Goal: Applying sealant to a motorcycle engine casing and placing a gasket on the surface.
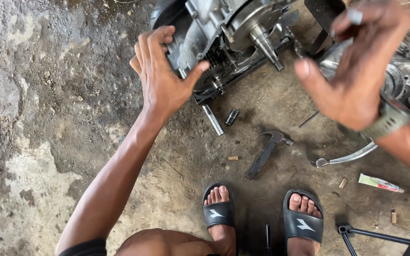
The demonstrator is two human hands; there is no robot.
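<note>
Grey metal of the engine (224, 33) filled the upper centre of the frame. The left hand (160, 76) was extended to its left edge, fingers spread and released, grasping nothing. The right hand (357, 71) hovered at the upper right, palm open, blurred, wrist strapped with a watch (387, 118). Below, on the concrete floor (48, 118), lay a hammer (266, 152), a socket (232, 116) and a small tube (379, 183).
</note>
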